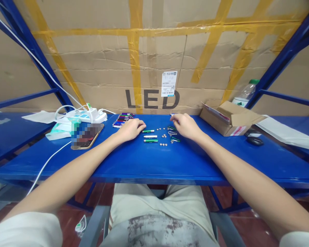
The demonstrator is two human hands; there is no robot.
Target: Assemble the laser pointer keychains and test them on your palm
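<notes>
Small discs [163, 136] lay loose right of the white tube [150, 137]; a brushing left hand [132, 129] or right hand [184, 125] could have scattered them. Whether either grip held anything couldn't be told.

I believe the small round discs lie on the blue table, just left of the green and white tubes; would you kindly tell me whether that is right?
Not quite: the head view shows the small round discs just right of the green and white tubes, not left. They do lie on the blue table.
</notes>
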